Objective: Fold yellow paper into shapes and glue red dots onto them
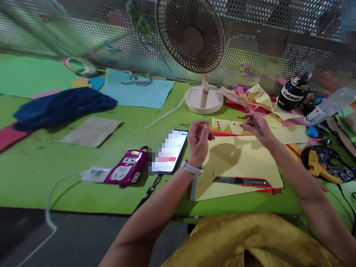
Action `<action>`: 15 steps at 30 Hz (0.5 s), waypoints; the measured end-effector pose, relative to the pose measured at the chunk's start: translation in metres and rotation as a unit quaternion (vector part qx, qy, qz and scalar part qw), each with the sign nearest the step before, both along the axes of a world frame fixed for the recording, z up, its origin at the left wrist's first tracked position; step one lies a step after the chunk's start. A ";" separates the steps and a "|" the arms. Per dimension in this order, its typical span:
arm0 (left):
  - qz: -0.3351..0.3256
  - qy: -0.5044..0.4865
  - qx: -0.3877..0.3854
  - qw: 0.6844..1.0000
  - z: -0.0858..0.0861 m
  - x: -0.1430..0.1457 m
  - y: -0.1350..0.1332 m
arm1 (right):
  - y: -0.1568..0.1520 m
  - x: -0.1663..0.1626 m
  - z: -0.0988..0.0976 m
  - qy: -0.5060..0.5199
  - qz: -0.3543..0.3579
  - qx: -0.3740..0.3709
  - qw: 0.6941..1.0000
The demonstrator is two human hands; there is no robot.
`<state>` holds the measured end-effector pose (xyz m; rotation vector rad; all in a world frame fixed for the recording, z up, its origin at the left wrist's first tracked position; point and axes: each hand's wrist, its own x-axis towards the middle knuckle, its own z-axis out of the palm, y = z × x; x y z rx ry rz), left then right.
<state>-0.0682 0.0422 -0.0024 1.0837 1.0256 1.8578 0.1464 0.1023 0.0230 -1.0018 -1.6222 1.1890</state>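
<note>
My right hand [263,129] is closed around a slim grey pen-like tool [255,124], its exact kind unclear. The thumb and fingertips are by the right end of a yellow paper strip [222,125] with red dots and a notched edge. My left hand [198,142], fingers curled together, is beside the strip's left end; whatever it may pinch is too small to make out. Below both hands lies a stack of yellow paper sheets [236,159]. A utility knife [241,181] with a red-orange edge rests across the sheets.
Left of my hands are a lit phone [171,152], a purple power strip [128,168] and dark blue cloth [66,107]. A fan [204,98] stands behind. To the right are a black bottle [293,92], a clear bottle [330,105], paper scraps and a yellow glue gun [319,168].
</note>
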 end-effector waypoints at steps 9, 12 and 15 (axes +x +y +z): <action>-0.105 0.150 -0.083 0.980 -0.001 -0.010 0.005 | -0.005 0.004 0.011 -0.019 0.073 -0.039 0.996; -0.112 0.140 -0.086 0.980 0.001 -0.012 0.006 | -0.010 0.006 0.021 -0.028 0.119 -0.087 0.989; -0.119 0.164 -0.083 0.976 0.002 -0.013 0.006 | -0.012 0.008 0.024 -0.018 0.136 -0.089 0.986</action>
